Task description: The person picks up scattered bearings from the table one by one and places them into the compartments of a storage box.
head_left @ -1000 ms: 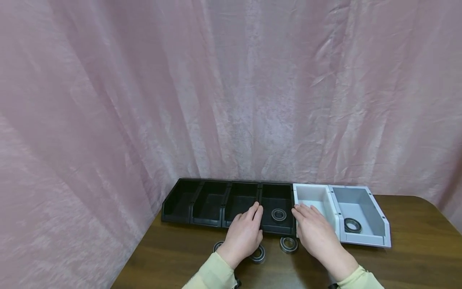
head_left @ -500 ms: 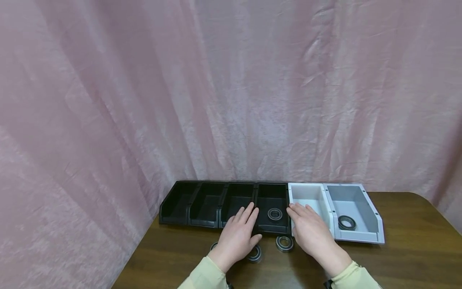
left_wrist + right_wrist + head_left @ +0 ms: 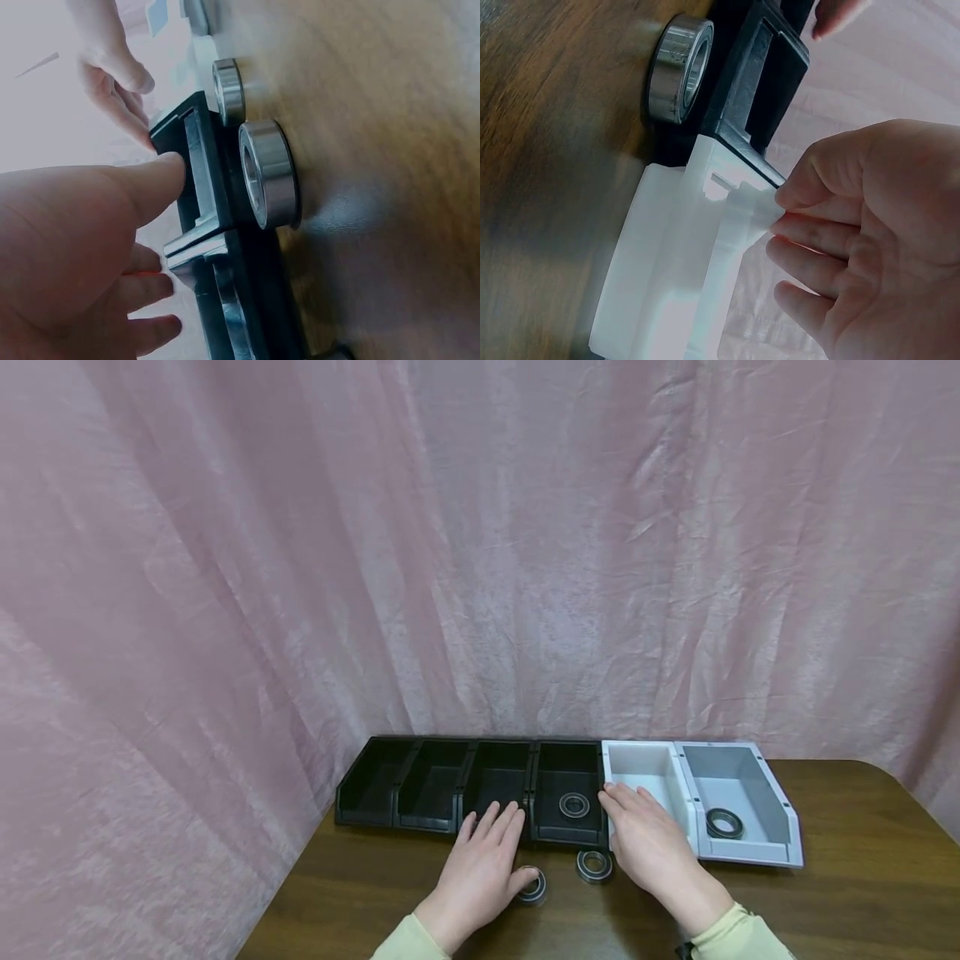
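My left hand (image 3: 483, 864) hovers over the front of the black bins with its fingers spread, holding nothing. In the left wrist view its thumb (image 3: 161, 184) lies near a black bin's front lip (image 3: 199, 165). My right hand (image 3: 651, 839) rests its fingertips at the left wall of the white bin (image 3: 648, 760), where that meets the rightmost black bin (image 3: 570, 760). One ball bearing (image 3: 574, 806) lies in that black bin, another bearing (image 3: 724, 823) in the grey bin (image 3: 731, 764). On the table in front lie a bearing (image 3: 595, 866) and a bearing (image 3: 537, 887) partly behind my left thumb.
The bins stand side by side in a row on the wooden table (image 3: 847, 827). Further black bins (image 3: 435, 777) extend to the left. A pink curtain (image 3: 480, 568) hangs right behind the row.
My left hand has drawn back from the divider between the black bins toward the table's front, its thumb now spread. The right hand keeps its place on the white bin.
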`<state>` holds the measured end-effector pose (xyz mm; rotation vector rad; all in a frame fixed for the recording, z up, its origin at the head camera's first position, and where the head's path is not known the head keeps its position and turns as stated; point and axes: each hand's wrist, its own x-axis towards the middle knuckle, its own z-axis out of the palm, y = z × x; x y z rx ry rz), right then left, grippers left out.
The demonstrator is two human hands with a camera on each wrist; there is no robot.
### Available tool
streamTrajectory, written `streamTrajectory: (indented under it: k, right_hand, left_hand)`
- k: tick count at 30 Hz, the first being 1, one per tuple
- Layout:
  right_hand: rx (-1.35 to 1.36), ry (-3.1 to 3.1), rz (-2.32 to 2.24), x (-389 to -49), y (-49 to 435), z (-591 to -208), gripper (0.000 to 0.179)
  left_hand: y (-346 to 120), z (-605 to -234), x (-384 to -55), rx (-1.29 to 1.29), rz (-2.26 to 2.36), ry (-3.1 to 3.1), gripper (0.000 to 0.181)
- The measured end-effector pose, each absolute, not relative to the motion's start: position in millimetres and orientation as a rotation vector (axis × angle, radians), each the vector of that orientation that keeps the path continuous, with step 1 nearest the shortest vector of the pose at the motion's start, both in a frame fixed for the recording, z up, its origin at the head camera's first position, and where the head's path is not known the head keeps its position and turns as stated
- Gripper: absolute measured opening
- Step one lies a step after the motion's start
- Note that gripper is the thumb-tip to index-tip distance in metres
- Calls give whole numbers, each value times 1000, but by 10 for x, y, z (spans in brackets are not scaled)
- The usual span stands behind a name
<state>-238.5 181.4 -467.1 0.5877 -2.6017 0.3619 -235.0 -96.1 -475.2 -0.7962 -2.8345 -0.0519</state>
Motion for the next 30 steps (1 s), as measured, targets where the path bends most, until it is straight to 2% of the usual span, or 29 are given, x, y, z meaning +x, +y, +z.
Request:
streamTrajectory:
  k: [14, 30]
  right_hand:
    - [584, -2603, 363, -2398, 1820, -4698, 51]
    - [580, -2598, 381, -2395, 1814, -4715, 51]
  left_hand:
    - [-1008, -4782, -2149, -906, -15, -2908, 75]
    - [-1005, -4861, -2127, -971, 47, -2992, 68]
